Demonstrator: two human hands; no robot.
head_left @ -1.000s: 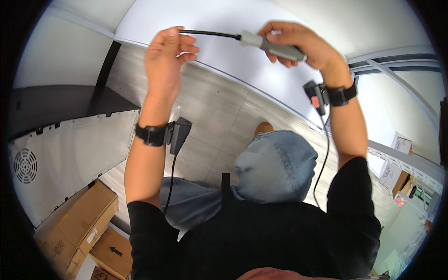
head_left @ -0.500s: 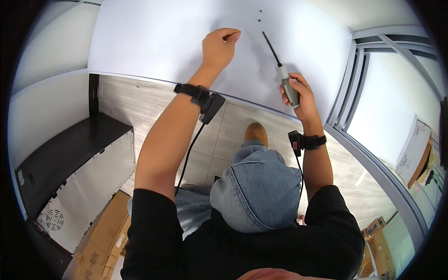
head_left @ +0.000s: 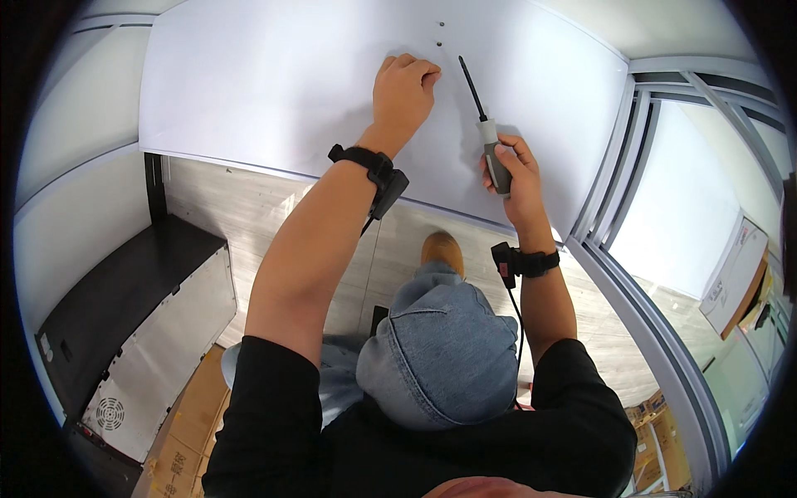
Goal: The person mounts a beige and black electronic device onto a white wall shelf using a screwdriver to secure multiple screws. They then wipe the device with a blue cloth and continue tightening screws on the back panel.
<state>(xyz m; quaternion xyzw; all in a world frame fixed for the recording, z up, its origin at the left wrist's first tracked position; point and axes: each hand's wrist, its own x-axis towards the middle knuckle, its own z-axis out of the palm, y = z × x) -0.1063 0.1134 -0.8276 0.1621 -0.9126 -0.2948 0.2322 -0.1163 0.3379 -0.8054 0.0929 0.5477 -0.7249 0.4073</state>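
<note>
My left hand (head_left: 404, 98) is over the white tabletop (head_left: 249, 91), fingers curled and thumb and fingertips pinched together. Whatever is in the pinch, if anything, is too small to make out. In my right hand (head_left: 519, 178) is a screwdriver (head_left: 496, 158) with a grey and white handle, gripped around the handle. Its black shaft points away from me and slightly left, the tip a short way right of my left fingertips. Just beyond the tip and to its left, two small dark round spots (head_left: 440, 44) lie one behind the other; I cannot tell whether they are screws or holes.
Grey metal frame rails (head_left: 618, 166) run along the right side. At lower left stands a black and silver metal cabinet (head_left: 166, 332) with a round vent, above cardboard boxes (head_left: 178, 448). Another box (head_left: 735, 274) is at far right. Black straps with cabled devices circle both wrists.
My left hand has moved right, nearer the screwdriver's tip, and its fingers have turned downward. The screwdriver and right hand have shifted a little left in the picture, as the whole view has moved slightly.
</note>
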